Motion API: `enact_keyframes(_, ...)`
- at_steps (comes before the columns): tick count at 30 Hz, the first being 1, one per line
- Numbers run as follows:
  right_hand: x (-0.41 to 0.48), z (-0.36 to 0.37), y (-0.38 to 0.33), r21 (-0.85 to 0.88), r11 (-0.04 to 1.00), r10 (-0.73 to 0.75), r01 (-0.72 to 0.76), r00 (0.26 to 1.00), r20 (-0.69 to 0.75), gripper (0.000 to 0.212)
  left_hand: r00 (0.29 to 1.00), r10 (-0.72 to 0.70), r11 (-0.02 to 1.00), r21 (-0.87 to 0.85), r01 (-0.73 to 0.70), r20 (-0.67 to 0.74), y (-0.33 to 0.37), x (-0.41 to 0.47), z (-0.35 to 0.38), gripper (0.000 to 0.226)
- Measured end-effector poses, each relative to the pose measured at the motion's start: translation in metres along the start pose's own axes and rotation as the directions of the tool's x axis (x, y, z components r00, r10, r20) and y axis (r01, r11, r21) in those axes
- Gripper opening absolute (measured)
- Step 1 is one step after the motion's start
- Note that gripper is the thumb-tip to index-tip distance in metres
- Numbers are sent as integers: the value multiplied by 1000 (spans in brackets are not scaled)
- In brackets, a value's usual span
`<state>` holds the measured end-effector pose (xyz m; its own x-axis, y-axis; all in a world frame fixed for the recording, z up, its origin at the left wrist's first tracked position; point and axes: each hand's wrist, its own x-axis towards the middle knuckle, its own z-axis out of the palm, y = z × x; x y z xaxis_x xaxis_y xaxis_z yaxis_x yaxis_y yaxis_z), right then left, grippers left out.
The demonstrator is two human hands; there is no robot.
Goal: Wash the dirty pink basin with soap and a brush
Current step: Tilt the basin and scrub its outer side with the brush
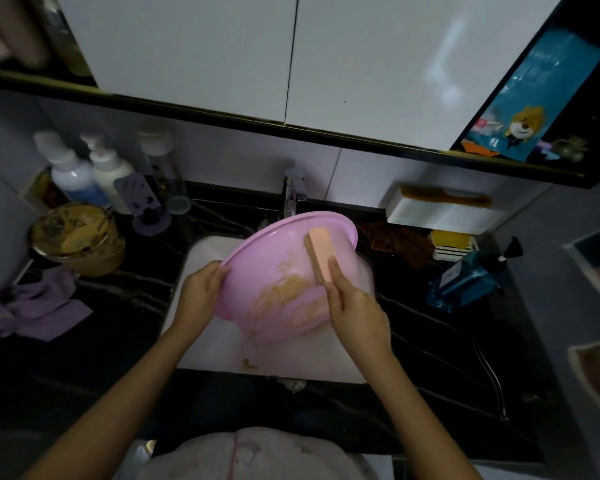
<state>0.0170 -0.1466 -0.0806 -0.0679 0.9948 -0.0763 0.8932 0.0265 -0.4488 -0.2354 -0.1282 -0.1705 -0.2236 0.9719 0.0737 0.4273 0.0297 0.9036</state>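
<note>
The pink basin (284, 271) sits tilted over the white sink (201, 344), smeared inside with brownish grime. The left hand (200, 292) grips its near-left rim, fingers curled over the edge, while the right hand (355, 313) clasps a brush (319, 259), its bristles against the basin's inner wall

Glossy pink plastic basin (284, 268), smeared brown; shiny chrome faucet (293, 195); veined black polished countertop (118, 327); crumpled purple cloth (39, 306).

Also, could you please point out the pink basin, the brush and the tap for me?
pink basin (267, 252): head view, inner wall.
brush (321, 252): head view, pink back.
tap (293, 195): head view, metal spout.
</note>
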Motion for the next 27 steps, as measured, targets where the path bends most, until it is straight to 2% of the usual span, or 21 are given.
enact_keyframes(2,7,-7,6,82,996,31,-32,999,8,45,998,59,998,21,-59,-17,17,6,0,24)
enact_keyframes(5,10,-10,3,116,993,32,-35,999,25,45,983,178,974,147,-170,-46,43,21,3,34)
enact_keyframes(7,-4,0,-10,71,996,-67,63,995,69,48,976,217,951,233,-204,-31,53,30,8,38)
enact_keyframes(9,-22,10,-19,-32,971,-230,236,965,127,53,977,213,949,241,-205,-7,57,39,13,45)
enact_keyframes(10,-23,10,-18,-79,965,-241,250,964,117,56,978,208,952,230,-203,4,58,43,15,47)
enact_keyframes(11,-15,6,-13,-107,973,-195,202,978,70,55,979,205,953,223,-202,13,59,46,17,47)
enact_keyframes(12,-3,2,-6,-88,992,-85,87,996,22,52,978,207,953,223,-206,18,61,48,18,45)
enact_keyframes(14,20,-3,4,50,989,145,-142,987,-63,48,978,207,952,229,-203,10,65,49,19,40)
enact_keyframes(16,15,4,-7,105,985,142,-135,988,-59,50,983,181,957,231,-177,3,67,51,19,38)
enact_keyframes(19,-28,23,-19,25,991,-131,131,991,19,53,987,159,966,201,-163,40,69,53,17,37)
enact_keyframes(20,-32,23,-11,5,989,-150,150,989,-5,53,987,154,968,191,-162,54,70,54,16,36)
enact_keyframes(21,-27,19,-2,6,994,-111,111,992,-56,51,986,158,968,186,-167,61,71,54,16,37)
enact_keyframes(24,12,16,19,162,974,186,-159,968,-166,48,985,170,957,232,-175,43,73,55,19,38)
enact_keyframes(25,14,21,13,210,961,222,-183,959,-178,49,986,165,955,244,-169,38,73,55,21,38)
enact_keyframes(27,-2,43,-11,175,979,135,-103,973,-186,51,987,159,949,272,-160,25,73,56,19,38)
